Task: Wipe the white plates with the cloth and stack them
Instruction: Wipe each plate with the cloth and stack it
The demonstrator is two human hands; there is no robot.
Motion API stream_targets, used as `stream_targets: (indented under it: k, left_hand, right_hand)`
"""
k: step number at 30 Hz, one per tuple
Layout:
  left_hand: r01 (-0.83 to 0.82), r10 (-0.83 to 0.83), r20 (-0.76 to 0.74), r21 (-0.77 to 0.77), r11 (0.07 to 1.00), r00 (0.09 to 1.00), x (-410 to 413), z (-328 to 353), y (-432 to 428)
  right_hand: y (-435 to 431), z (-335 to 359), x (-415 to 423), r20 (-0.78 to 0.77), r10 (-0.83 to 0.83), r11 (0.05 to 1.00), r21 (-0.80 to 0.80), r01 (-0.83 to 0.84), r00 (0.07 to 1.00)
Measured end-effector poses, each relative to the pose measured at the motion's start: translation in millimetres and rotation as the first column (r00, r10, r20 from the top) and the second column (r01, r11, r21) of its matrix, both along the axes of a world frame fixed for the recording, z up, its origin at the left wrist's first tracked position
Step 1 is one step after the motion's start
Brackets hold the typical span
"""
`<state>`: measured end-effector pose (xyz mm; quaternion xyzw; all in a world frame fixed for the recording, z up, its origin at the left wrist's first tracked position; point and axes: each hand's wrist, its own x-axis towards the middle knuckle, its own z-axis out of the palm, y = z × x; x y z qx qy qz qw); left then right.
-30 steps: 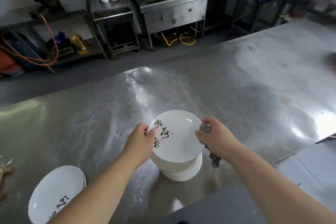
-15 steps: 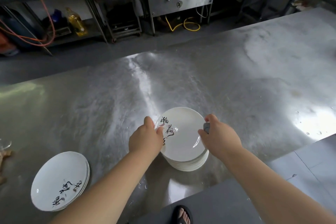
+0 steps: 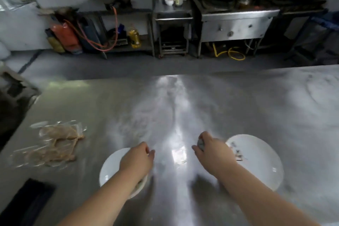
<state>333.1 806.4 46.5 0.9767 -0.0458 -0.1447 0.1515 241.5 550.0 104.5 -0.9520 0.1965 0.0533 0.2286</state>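
Observation:
Two stacks of white plates sit on the steel table (image 3: 183,97). The left stack (image 3: 111,169) lies under my left hand (image 3: 136,159), whose curled fingers and spread thumb hover over its far right rim; I see no plate lifted. The right stack (image 3: 256,161) shows black writing on its top plate. My right hand (image 3: 211,152) is just left of that stack, over its left rim, closed around a crumpled grey cloth (image 3: 201,143). The frame is motion-blurred.
A clear plastic bag with brownish strands (image 3: 56,145) lies at the table's left. A black object (image 3: 27,203) sits at the near left corner. The table's left edge drops to a dark area. Steel counters and a stove (image 3: 233,24) stand across the aisle.
Both hands have let go of the plate, which now lies on the right stack. My left hand has moved over to the left stack. The camera has swung left and up.

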Motion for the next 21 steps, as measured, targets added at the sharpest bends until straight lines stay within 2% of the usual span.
stream_targets:
  k: [3, 6, 8, 11, 15, 19, 21]
  left_hand:
    - [-0.115, 0.117, -0.033, 0.064, 0.991, 0.993, 8.1, -12.7, 72.3]
    - [-0.192, 0.200, -0.078, 0.094, 0.977, 0.977, 10.3, -27.0, 140.1]
    - [-0.194, 0.201, -0.111, 0.074, 0.978, 0.973, 8.6, -40.2, 167.3]
    - [-0.082, 0.091, -0.160, 0.065, 0.995, 0.983, 3.2, -58.2, 183.6]
    - [-0.030, 0.026, -0.173, -0.020, 0.999, 0.985, 0.3, -71.7, 190.9]
    - [-0.086, 0.048, -0.189, -0.198, 0.976, 0.981, 5.6, -58.1, 190.8]
    - [-0.113, 0.060, -0.173, -0.313, 0.943, 0.983, 10.2, -40.7, 187.2]
  right_hand:
    - [55.6, -28.6, 22.2, -0.118, 0.055, 0.984, 0.178, -0.033, 0.991]
    - [121.7, -66.5, 38.2, -0.233, 0.099, 0.961, 0.276, -0.032, 0.967]
    - [152.4, -85.3, 43.6, -0.270, 0.091, 0.956, 0.293, -0.009, 0.958]
    - [179.4, -102.4, 50.1, -0.299, 0.070, 0.980, 0.199, -0.009, 0.952]
    - [194.3, -114.6, 49.8, -0.304, -0.004, 0.996, 0.080, 0.030, 0.953]
    - [194.3, -109.2, 55.2, -0.345, -0.123, 0.938, 0.267, 0.223, 0.930]
    - [190.1, -98.0, 55.6, -0.319, -0.133, 0.914, 0.327, 0.241, 0.938]
